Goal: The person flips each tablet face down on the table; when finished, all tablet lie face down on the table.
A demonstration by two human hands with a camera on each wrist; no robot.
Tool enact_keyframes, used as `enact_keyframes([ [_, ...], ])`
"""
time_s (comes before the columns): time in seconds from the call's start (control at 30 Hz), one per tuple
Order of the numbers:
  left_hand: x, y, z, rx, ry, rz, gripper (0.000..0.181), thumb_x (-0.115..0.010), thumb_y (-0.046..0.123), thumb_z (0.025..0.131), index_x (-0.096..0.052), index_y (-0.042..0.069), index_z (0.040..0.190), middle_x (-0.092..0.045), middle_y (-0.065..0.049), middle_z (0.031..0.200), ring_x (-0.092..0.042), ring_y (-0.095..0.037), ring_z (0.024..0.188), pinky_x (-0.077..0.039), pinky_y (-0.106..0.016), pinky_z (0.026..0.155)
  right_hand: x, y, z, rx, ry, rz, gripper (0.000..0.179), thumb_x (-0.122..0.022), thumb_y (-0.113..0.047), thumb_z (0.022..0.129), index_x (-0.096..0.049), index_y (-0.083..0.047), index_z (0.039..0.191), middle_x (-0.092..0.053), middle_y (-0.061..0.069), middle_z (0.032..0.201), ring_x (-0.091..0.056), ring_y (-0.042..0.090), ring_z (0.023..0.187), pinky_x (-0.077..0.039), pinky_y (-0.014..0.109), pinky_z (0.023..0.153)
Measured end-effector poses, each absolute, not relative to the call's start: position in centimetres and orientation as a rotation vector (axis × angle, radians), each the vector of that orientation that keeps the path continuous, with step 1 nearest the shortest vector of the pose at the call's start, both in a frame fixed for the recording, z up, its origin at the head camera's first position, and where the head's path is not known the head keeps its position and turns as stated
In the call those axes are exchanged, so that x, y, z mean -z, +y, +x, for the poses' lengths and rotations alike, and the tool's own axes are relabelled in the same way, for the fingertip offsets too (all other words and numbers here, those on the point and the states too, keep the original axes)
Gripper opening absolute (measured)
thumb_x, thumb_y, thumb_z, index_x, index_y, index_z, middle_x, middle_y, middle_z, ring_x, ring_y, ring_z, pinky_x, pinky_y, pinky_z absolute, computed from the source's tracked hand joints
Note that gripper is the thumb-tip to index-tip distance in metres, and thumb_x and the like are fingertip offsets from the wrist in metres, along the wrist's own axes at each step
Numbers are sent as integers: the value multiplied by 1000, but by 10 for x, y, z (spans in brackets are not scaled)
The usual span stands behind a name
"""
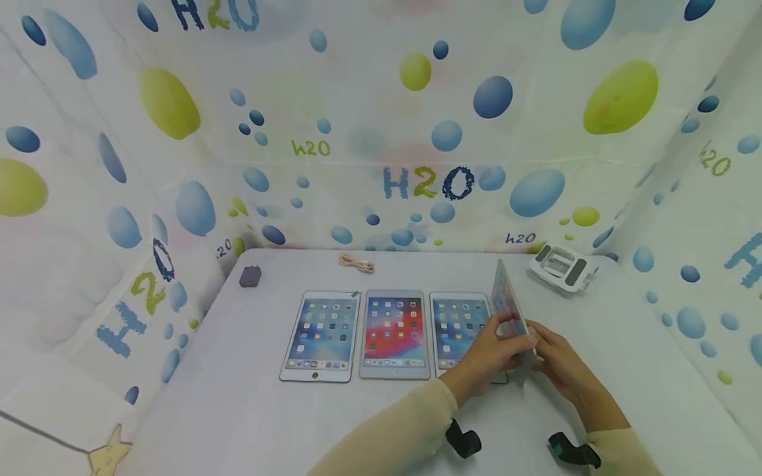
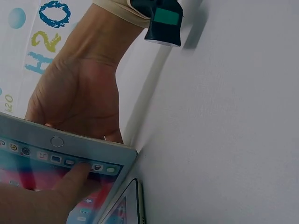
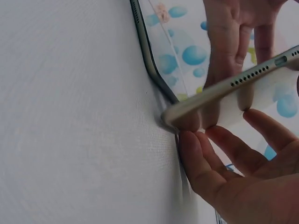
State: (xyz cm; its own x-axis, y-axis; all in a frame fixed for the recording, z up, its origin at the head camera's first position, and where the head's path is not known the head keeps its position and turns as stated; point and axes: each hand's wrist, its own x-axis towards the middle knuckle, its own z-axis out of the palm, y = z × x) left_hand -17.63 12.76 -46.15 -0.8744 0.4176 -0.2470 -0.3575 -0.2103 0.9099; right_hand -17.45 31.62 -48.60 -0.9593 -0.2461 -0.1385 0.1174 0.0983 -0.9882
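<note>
A tablet with a white-framed screen (image 1: 505,291) stands tilted on its edge between my two hands. My left hand (image 1: 485,354) is on its screen side, and one fingertip touches the app row near the home button (image 2: 57,142). From the back side my right hand (image 1: 559,360) supports it, its fingertips (image 3: 190,142) against the shiny back. The port edge (image 3: 261,70) of the tablet shows in the right wrist view. Three lit tablets lie flat in a row: a left one (image 1: 320,334), a middle one (image 1: 394,330) and a right one (image 1: 458,324), partly hidden by my left hand.
A white folding stand (image 1: 561,269) with grey pads lies at the table's back right. At the back are a coiled cable (image 1: 356,263) and, farther left, a dark charger cube (image 1: 250,276). A patterned curtain (image 1: 357,86) surrounds the white table (image 1: 238,410).
</note>
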Motion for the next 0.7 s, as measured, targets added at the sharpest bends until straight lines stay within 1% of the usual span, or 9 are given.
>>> enact_keyframes([
  [0.07,460,128,-175,-2154,1525,81,55,-74,18,91,-52,25,141,-57,-12,135,-62,-27,119,-50,-54,104,485,316,-173,1939,2140,-107,52,-43,-30,110,-40,-1,154,-57,-23,129,-54,-2,113,-54,31,86],
  [0.13,459,129,-173,-2179,1507,84,56,-72,15,90,-52,24,142,-59,-13,133,-63,-27,118,-50,-54,103,484,315,-172,1915,2177,-85,56,-44,-31,110,-37,2,154,-54,-20,133,-54,-3,114,-53,30,88],
  [0.23,458,129,-172,-2211,1509,74,58,-71,13,90,-51,21,144,-62,-10,126,-65,-26,114,-51,-54,102,483,310,-172,1863,2231,-74,58,-45,-33,109,-35,0,156,-47,0,150,-52,-4,117,-51,36,95],
  [0.37,460,128,-171,-2249,1473,96,64,-66,9,87,-46,15,148,-66,-8,119,-67,-25,109,-54,-51,99,483,307,-173,1798,2320,-61,58,-49,-33,108,-38,-2,155,-35,20,160,-51,-1,120,-48,41,98],
  [0.47,463,127,-171,-2292,1389,119,67,-61,8,85,-43,12,149,-65,-11,124,-68,-29,111,-54,-52,99,481,310,-174,1770,2346,19,64,-54,-34,106,-33,-2,157,-34,22,160,-49,16,130,-47,43,100],
  [0.57,466,125,-172,-2322,1303,150,69,-56,7,83,-41,8,151,-59,-18,137,-63,-34,120,-50,-57,102,478,315,-175,1787,2277,158,78,-59,-34,103,-19,-2,162,-24,28,163,-35,39,142,-37,57,112],
  [0.63,468,125,-173,-2326,1282,170,70,-53,5,81,-42,6,150,-55,-20,142,-60,-35,124,-47,-61,103,477,318,-176,1792,2228,242,86,-62,-34,102,-10,-2,163,-17,30,164,-24,45,147,-25,64,118],
  [0.67,469,124,-174,-2321,1293,175,69,-52,3,80,-43,4,149,-54,-20,143,-59,-35,125,-46,-61,104,477,320,-176,1786,2220,272,90,-63,-34,101,-6,-2,163,-15,31,164,-21,45,148,-22,64,118],
  [0.7,469,124,-175,-2307,1319,179,69,-52,2,80,-45,3,148,-55,-19,143,-59,-34,125,-46,-61,104,477,321,-177,1766,2230,299,93,-65,-34,100,-5,-3,163,-14,31,165,-22,45,148,-25,62,118],
])
